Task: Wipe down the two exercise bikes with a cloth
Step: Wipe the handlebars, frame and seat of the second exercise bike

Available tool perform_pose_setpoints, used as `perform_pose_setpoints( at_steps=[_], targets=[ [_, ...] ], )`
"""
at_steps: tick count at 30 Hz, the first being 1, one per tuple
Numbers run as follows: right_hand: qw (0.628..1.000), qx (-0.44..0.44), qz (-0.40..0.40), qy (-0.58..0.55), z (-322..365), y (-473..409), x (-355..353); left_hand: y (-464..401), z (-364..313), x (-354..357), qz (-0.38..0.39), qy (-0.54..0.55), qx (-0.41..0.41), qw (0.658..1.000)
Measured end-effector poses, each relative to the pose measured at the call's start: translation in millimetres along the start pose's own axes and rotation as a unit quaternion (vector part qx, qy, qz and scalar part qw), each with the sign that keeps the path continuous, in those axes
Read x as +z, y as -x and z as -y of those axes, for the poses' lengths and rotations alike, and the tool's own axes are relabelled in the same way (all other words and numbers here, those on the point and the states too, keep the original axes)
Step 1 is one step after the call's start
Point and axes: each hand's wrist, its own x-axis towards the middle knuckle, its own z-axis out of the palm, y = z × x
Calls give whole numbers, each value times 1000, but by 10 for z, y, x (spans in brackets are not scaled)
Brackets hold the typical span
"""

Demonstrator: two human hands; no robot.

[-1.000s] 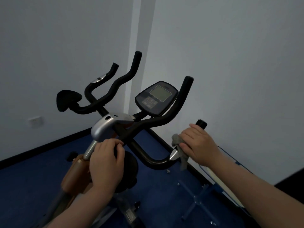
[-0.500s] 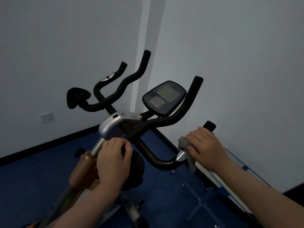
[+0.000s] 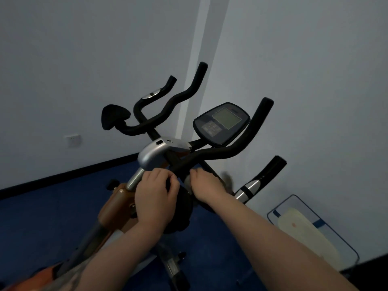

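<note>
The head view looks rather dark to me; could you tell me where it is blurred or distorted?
Head view: dim and bluish overall; motion blur smears the right hand and the grey cloth it holds; the left hand and the console are sharper; wide-angle distortion tilts the wall corner.

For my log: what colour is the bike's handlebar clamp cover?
Silver-grey clamp cover, clearest in the head view.
</note>
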Motion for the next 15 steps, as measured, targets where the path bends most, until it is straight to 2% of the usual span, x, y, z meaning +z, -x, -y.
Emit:
perform_pose_setpoints(
  at_steps=[3, 6, 12, 15],
  targets=[
    [996, 7, -49, -73, -46, 86, 120, 5, 7, -12, 4, 8, 2, 1000],
    [995, -27, -92, -36, -209, 339, 235, -4, 9, -11, 17, 22, -4, 1000],
    [998, -40, -34, -43, -47, 40, 77, -13, -2, -10, 15, 28, 2, 1000],
    [998, -40, -30, -50, -26, 13, 92, -13, -9, -19, 9, 22, 4, 1000]
  ],
)
